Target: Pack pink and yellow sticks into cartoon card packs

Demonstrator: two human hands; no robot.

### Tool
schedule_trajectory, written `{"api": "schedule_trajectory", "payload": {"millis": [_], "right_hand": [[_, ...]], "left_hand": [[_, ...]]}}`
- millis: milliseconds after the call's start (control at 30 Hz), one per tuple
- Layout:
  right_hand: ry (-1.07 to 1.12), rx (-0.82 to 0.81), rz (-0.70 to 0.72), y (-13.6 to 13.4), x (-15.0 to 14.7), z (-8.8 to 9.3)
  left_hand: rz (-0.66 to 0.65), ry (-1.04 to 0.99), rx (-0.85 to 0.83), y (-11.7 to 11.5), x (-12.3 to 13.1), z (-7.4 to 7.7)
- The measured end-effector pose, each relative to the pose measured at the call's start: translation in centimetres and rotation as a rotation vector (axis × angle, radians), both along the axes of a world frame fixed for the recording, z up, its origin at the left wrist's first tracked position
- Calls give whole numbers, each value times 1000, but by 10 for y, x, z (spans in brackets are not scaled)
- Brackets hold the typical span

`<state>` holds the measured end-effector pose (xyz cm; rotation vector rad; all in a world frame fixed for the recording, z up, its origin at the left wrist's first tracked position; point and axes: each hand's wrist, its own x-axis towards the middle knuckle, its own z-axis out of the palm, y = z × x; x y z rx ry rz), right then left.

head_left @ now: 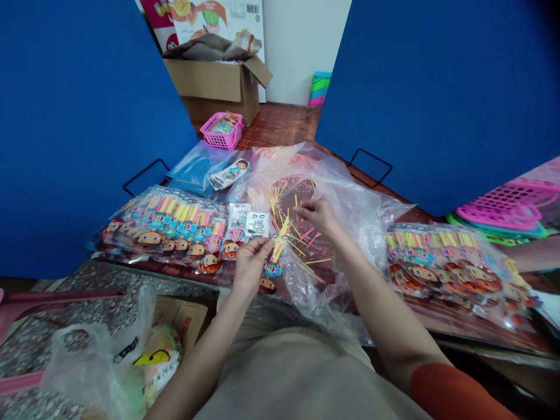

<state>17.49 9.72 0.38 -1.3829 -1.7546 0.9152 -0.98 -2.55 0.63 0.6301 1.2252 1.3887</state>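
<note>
My left hand [254, 259] is closed on a small printed plastic pouch [272, 269], with yellow and pink sticks standing out of its top. My right hand [319, 214] is just to the right, its fingers pinched on a thin yellow and a pink stick. Below it, loose yellow and pink sticks [310, 238] lie scattered in and around a large clear plastic bag [350, 192] spread over the dark wooden table. Beside my left hand lie two flat pouches [257, 224] showing their printed fronts.
Filled stick pouches [175, 227] lie in overlapping rows on the left, more pouches [446, 262] on the right. At the back are a pink basket [221, 131] and a cardboard box [210, 81]. Blue panels flank the table. Another person's arm [534, 255] reaches in at right.
</note>
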Motion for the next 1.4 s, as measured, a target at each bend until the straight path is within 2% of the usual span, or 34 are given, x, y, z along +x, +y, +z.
{"api": "schedule_trajectory", "payload": {"millis": [133,267,333,433,600,767,900,1000,1133,1400], "right_hand": [[497,60,-170,-27,5,18],[738,56,-195,-57,-3,42],[762,70,-193,-67,-9,46],[767,85,-197,-74,-18,43],[773,-3,-167,-77,-24,34],[829,-66,-161,-80,-22,34],[786,57,-243,-82,-18,38],[726,118,-247,-84,-14,42],[711,152,-301,-84,-8,45],[704,147,-249,-83,-7,45]], "left_hand": [[-33,9,1,1,4,1],[-40,20,7,2,10,4],[-36,17,2,2,13,5],[-58,6,-17,1,17,6],[-82,8,-11,-1,20,8],[-90,-19,-10,-2,23,10],[-94,-68,-37,-3,24,11],[-98,-74,-44,-3,23,11],[-99,-73,-46,-3,23,10],[-154,-26,-38,-4,25,10]]}}
